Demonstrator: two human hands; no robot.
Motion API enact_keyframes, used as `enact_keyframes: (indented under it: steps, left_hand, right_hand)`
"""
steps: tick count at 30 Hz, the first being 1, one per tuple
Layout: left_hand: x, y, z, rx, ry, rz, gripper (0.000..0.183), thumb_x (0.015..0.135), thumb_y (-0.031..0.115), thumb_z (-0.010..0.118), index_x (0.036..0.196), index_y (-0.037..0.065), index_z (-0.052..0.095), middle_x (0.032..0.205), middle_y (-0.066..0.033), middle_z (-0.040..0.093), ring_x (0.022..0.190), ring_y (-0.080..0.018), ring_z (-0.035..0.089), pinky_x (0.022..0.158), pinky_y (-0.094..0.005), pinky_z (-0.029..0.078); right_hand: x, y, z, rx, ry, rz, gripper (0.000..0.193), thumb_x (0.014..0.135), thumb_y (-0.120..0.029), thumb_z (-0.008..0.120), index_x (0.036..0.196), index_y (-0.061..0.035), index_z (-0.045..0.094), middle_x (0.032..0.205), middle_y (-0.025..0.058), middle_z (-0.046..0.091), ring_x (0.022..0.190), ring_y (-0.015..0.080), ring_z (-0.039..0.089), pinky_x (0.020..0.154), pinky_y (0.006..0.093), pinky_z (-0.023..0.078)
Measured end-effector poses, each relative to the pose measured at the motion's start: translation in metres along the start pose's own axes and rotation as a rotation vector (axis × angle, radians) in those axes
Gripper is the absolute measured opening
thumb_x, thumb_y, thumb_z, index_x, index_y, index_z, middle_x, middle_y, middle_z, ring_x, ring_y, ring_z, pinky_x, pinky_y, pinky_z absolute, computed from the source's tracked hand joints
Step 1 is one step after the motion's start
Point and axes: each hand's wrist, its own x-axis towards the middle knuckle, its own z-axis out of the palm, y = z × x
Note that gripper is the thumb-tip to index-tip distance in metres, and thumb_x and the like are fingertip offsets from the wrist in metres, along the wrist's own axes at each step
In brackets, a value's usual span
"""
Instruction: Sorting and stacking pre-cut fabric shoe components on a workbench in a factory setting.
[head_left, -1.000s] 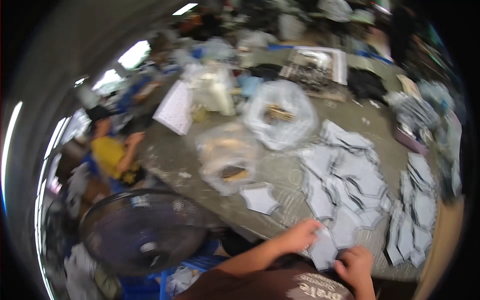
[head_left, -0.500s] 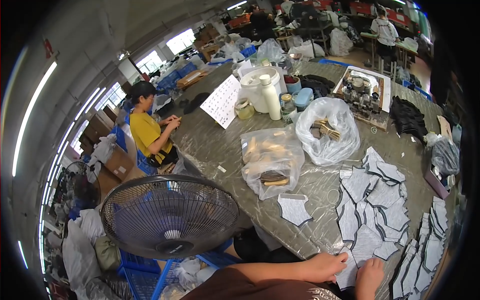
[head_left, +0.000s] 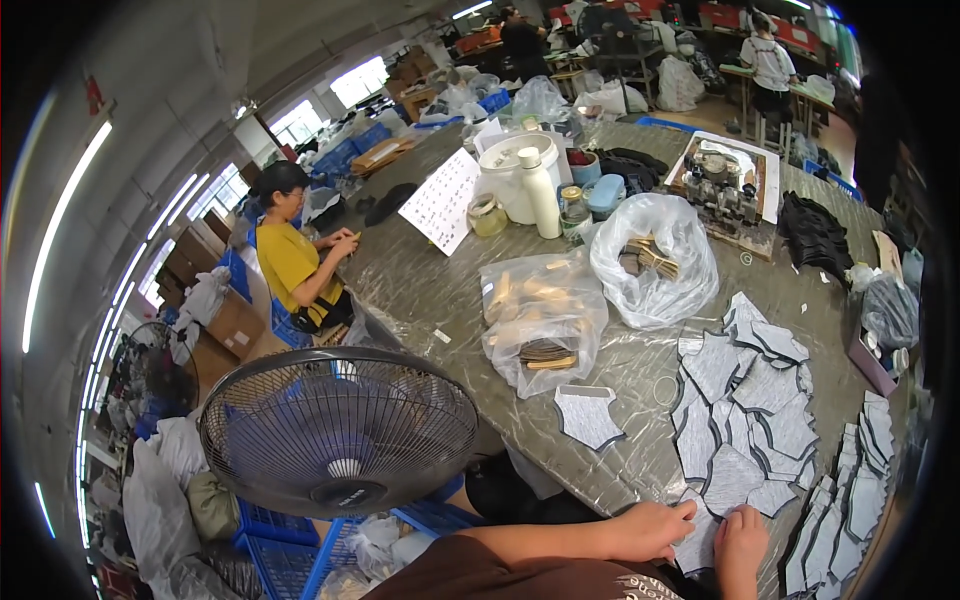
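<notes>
Head view: where does the grey panel [head_left: 697,546] lie?

— Flat on the table [head_left: 420,285], by the near edge and toward the right corner, with one hand on either side of it.

Which hand is nearer?

— Neither, really. The left hand [head_left: 655,530] has curled fingers at the panel's left side; the right hand [head_left: 741,545] has bent fingers at its right side. I cannot tell whether either is pinching it or only resting against it.

And its long axis?

— The visible strip runs roughly from the near edge toward the far edge, passing between the hands. They cover parts of its sides, so its full outline is hidden.

What sits beyond it?

— A loose pile of similar grey pieces [head_left: 735,475], starting right by the panel's far end and spreading toward the far edge. Whether the two overlap there is unclear.

Anything to the sides?

— A single notched piece [head_left: 589,416] lies apart, toward the left edge; overlapping rows of grey pieces [head_left: 862,500] line the right edge.
</notes>
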Motion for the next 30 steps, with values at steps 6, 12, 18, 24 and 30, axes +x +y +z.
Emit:
enact_keyframes:
  steps: [6,12,18,24,30]
  left_hand:
    - [0.002,-0.003,0.001,-0.009,0.005,0.02,0.043,0.068,0.013,0.072,0.104,-0.003,0.054,0.108,-0.0156,0.045,0.077,-0.034,0.059,0.065,-0.0434,0.046]
    - [0.006,-0.009,0.004,-0.021,0.081,0.011,0.037,0.069,0.009,0.069,0.1,-0.003,0.054,0.111,-0.0166,0.045,0.081,-0.0361,0.059,0.068,-0.0438,0.047]
    - [0.012,-0.048,0.019,-0.294,0.353,0.064,0.033,0.066,-0.002,0.059,0.098,-0.003,0.054,0.106,-0.0182,0.052,0.082,-0.0376,0.058,0.07,-0.0424,0.047]
    - [0.009,-0.033,-0.013,-1.148,0.292,-0.501,0.023,0.088,0.012,0.058,0.109,0.002,0.053,0.092,-0.0029,0.051,0.059,-0.0034,0.045,0.049,-0.0206,0.036]
    - [0.005,-0.031,-0.013,-1.744,0.285,-0.292,0.032,0.091,0.012,0.051,0.12,-0.001,0.045,0.088,-0.0037,0.051,0.058,-0.0068,0.047,0.053,-0.0209,0.04]
  right_hand:
    - [0.001,0.026,-0.024,0.089,0.319,0.158,0.015,0.068,0.009,0.053,0.077,0.0006,0.045,0.093,0.021,0.058,0.073,0.0388,0.055,0.061,0.0421,0.044]
    - [-0.018,-0.012,-0.061,0.028,-0.061,-0.128,0.01,0.073,-0.01,0.06,0.079,-0.0051,0.054,0.108,0.0105,0.062,0.095,0.0309,0.058,0.071,0.0428,0.048]
    - [-0.034,-0.024,-0.035,0.279,-0.155,-0.256,0.024,0.069,-0.006,0.061,0.094,-0.0058,0.06,0.099,0.0088,0.061,0.09,0.0292,0.058,0.072,0.0404,0.05]
    - [-0.031,-0.027,-0.034,0.31,-0.148,-0.206,0.021,0.071,-0.007,0.062,0.092,-0.0068,0.061,0.099,0.0064,0.061,0.088,0.027,0.059,0.069,0.0381,0.049]
    - [-0.026,-0.038,-0.032,0.346,-0.116,-0.164,0.017,0.074,-0.01,0.065,0.09,-0.0064,0.06,0.096,0.009,0.061,0.084,0.0284,0.059,0.067,0.0371,0.049]
